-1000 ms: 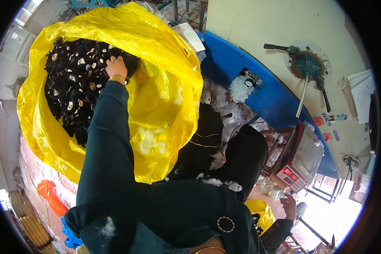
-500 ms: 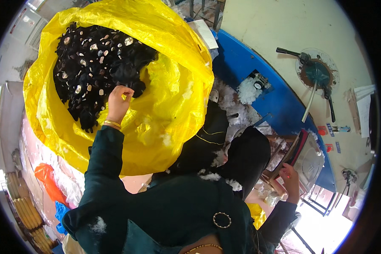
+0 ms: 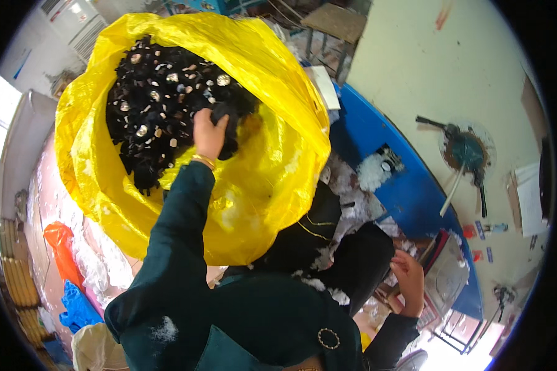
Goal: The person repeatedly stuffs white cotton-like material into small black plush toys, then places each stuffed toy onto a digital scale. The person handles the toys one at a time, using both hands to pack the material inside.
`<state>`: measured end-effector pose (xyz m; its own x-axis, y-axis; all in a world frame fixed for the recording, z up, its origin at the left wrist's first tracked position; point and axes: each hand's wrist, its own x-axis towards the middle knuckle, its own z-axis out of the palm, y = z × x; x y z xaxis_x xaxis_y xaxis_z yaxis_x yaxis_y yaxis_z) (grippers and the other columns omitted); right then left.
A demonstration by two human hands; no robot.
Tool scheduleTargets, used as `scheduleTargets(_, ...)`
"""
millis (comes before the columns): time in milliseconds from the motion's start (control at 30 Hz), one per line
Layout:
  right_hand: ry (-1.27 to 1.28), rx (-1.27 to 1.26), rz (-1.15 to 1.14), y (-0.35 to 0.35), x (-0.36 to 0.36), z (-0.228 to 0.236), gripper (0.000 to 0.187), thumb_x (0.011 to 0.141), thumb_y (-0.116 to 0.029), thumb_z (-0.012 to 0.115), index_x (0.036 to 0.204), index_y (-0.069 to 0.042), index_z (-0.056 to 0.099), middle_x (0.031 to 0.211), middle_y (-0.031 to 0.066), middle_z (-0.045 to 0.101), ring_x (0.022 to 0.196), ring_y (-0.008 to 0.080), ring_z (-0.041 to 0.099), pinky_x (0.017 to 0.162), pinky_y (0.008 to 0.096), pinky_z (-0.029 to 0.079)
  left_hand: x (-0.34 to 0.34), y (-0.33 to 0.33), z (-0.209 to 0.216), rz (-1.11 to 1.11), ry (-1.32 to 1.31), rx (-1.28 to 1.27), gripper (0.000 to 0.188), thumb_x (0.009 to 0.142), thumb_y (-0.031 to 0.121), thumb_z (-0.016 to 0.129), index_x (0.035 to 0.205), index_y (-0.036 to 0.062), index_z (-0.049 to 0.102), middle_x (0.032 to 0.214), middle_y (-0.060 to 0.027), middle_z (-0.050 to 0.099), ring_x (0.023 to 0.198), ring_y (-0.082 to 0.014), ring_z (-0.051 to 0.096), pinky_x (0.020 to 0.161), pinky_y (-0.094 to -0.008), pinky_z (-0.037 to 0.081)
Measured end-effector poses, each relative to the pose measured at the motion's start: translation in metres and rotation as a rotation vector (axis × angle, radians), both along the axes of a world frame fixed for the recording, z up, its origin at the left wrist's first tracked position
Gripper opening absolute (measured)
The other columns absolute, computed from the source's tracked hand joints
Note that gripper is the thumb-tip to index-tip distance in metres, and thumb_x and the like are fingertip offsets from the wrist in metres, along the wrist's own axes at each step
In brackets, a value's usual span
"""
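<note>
A large yellow plastic sack [image 3: 272, 222] gapes at the left, its rim folded outward. Inside lies a heap of small black soft pieces [image 3: 161, 105], dotted with pale and shiny oval spots. My left hand [image 3: 210, 137] reaches into the sack, thumb and fingers closed around a black soft piece [image 3: 224, 112] at the heap's right side. The exact kind of piece cannot be made out. My right hand [image 3: 408, 281] hovers beside my right knee, fingers loosely bent and partly apart, with nothing visible in it.
White fluff [image 3: 374, 172] lies on the blue table edge [image 3: 408, 185] and around my legs. A round fixture with black handles [image 3: 465, 151] stands on the pale tabletop [image 3: 414, 68]. Orange [image 3: 62, 244] and blue plastic bags [image 3: 79, 309] lie on the floor at left. A wooden stool [image 3: 334, 23] stands behind.
My left hand has moved up and right against the black heap, its grasp now around a black piece. My right hand has shifted left toward my knee. The whole view has shifted slightly.
</note>
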<state>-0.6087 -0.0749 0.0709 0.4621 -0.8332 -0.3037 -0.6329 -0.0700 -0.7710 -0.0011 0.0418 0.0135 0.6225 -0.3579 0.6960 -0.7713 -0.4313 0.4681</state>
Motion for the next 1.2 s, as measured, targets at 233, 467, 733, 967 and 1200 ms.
scheduleTargets(233, -0.297, -0.532, 0.336, 0.013, 0.145, 0.066, 0.036, 0.075, 0.004, 0.069, 0.109, -0.005, 0.063, 0.101, 0.0097, 0.06, 0.075, 0.02, 0.063, 0.068, 0.03, 0.05, -0.193, -0.043, 0.097, -0.886, 0.71, 0.3, 0.027, 0.075, 0.013, 0.07, 0.098, 0.0043, 0.058, 0.082, -0.0151, 0.062, 0.076, -0.031, 0.062, 0.07, -0.0354, 0.05)
scheduleTargets(467, -0.305, -0.437, 0.408, 0.002, 0.144, 0.057, 0.019, 0.076, 0.001, 0.069, 0.087, -0.003, 0.055, 0.09, 0.0089, 0.056, 0.072, 0.0223, 0.056, 0.063, 0.0309, 0.047, -0.271, -0.068, 0.084, -1.309, 1.142, 0.281, 0.039, 0.087, 0.025, 0.063, 0.115, -0.0002, 0.052, 0.1, -0.0155, 0.061, 0.087, -0.0255, 0.062, 0.078, -0.0349, 0.05)
scheduleTargets(733, -0.457, -0.182, -0.294, 0.0, 0.121, 0.024, 0.023, 0.1, -0.018, 0.046, 0.09, 0.0, 0.057, 0.066, 0.0001, 0.053, 0.052, 0.0064, 0.049, 0.048, 0.0216, 0.04, -0.334, -0.066, 0.058, -1.512, 1.385, 0.024, 0.093, 0.082, 0.02, 0.074, 0.148, 0.007, 0.01, 0.127, -0.0098, 0.045, 0.12, -0.018, 0.043, 0.105, -0.0301, 0.032)
scheduleTargets(967, -0.571, 0.077, -0.231, 0.013, 0.119, 0.037, 0.029, 0.095, -0.02, 0.052, 0.114, 0.002, 0.054, 0.068, 0.0088, 0.062, 0.052, 0.0142, 0.058, 0.05, 0.0249, 0.047, -0.337, -0.091, 0.067, -1.348, 1.239, 0.097, 0.054, 0.098, 0.039, 0.047, 0.136, 0.0003, 0.04, 0.129, -0.0122, 0.05, 0.119, -0.0185, 0.045, 0.103, -0.0305, 0.034)
scheduleTargets(1200, -0.198, -0.62, 0.343, -0.003, 0.08, 0.035, 0.025, 0.078, -0.021, 0.073, 0.088, -0.004, 0.058, 0.082, 0.0135, 0.054, 0.07, 0.0336, 0.058, 0.056, 0.0377, 0.045, -0.353, -0.102, 0.055, -1.384, 1.873, 0.147, 0.038, 0.1, 0.032, 0.046, 0.126, 0.0052, 0.052, 0.12, -0.0025, 0.055, 0.11, -0.0093, 0.05, 0.095, -0.0248, 0.04)
